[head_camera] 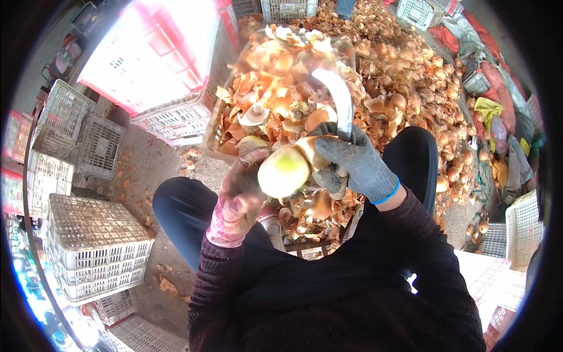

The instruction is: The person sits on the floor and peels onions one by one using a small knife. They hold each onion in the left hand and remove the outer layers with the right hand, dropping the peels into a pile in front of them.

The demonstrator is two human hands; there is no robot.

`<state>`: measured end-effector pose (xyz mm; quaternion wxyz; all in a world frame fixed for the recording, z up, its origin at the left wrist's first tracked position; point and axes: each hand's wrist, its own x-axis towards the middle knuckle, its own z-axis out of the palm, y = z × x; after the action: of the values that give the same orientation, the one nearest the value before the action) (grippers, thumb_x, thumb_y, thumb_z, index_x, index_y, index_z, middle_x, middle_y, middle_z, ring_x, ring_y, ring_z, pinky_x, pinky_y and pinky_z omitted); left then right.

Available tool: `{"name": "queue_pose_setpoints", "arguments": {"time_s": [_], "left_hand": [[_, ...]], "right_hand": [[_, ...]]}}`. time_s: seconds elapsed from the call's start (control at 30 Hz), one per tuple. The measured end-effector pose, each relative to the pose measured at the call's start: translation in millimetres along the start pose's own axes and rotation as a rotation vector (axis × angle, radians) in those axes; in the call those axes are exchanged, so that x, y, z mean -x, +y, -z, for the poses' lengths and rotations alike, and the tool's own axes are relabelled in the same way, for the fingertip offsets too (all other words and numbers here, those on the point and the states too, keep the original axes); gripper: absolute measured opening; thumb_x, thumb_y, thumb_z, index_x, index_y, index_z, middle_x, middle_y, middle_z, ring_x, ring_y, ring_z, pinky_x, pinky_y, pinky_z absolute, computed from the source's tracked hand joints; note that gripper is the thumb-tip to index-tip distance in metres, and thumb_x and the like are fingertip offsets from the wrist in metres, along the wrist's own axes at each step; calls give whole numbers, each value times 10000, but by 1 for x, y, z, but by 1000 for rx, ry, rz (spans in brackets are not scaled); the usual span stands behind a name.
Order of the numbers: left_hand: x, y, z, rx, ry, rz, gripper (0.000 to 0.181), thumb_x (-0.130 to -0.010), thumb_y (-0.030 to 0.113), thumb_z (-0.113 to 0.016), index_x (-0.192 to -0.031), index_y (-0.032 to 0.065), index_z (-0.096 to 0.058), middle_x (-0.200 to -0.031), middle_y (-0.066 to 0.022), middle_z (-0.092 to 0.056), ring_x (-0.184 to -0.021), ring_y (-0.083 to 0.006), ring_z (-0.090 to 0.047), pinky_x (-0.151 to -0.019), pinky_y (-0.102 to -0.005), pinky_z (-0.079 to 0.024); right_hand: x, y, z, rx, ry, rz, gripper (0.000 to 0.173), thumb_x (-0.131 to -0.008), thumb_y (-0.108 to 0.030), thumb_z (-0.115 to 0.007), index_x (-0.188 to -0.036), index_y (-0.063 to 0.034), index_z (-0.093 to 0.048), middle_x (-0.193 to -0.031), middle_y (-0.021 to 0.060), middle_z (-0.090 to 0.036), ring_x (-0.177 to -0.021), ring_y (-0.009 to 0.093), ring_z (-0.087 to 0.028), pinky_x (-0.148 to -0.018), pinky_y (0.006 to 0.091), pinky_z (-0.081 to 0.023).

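Observation:
My left hand (239, 193), in a stained pink and white glove, holds a pale, partly peeled onion (283, 171) from its left side. My right hand (347, 158), in a grey glove with a blue cuff edge, grips a knife with a curved blade (341, 97); its handle is mostly hidden in the fingers. The blade points up and away from me. Between the right fingers and the onion is a piece of brown onion skin (310, 152). Beyond my hands stands a crate (211, 145) heaped with onion skins (277, 97), with a cut white onion piece (255, 115) on top.
A large pile of unpeeled onions (398, 101) spreads at the right. More skins (323, 211) lie between my legs. White plastic crates (101, 264) stand stacked at the left, with a red and white stack (176, 105) near the skin crate. Sacks (497, 88) lie at the far right.

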<state>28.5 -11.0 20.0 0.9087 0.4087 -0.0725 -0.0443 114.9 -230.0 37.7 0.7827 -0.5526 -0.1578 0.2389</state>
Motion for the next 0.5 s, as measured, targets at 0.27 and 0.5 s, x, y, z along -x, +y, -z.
{"name": "queue_pose_setpoints", "arguments": {"time_s": [0.27,0.5], "left_hand": [[0,-17,-4,81,71,139,748,-872,240,-662,-1469,-58,-322,-1368,-202,-512,-1276,-293,-532,-1082,-446,-439],[1,-20,-4,127,80,138,719,-881,295,-662,-1449,-40,-375,-1373,-191,-532,-1272,-311,-538,-1090,-489,-430]], "right_hand": [[3,4,-12,-125,54,-120,317,-914,-81,-683,-1201,-3,-573,-791,68,-661,-569,135,-627,-471,266,-521],[-6,-21,-2,-241,127,-112,263,-985,-181,-582,-1184,-10,-557,-766,66,-628,-452,112,-522,-350,234,-367]]}}
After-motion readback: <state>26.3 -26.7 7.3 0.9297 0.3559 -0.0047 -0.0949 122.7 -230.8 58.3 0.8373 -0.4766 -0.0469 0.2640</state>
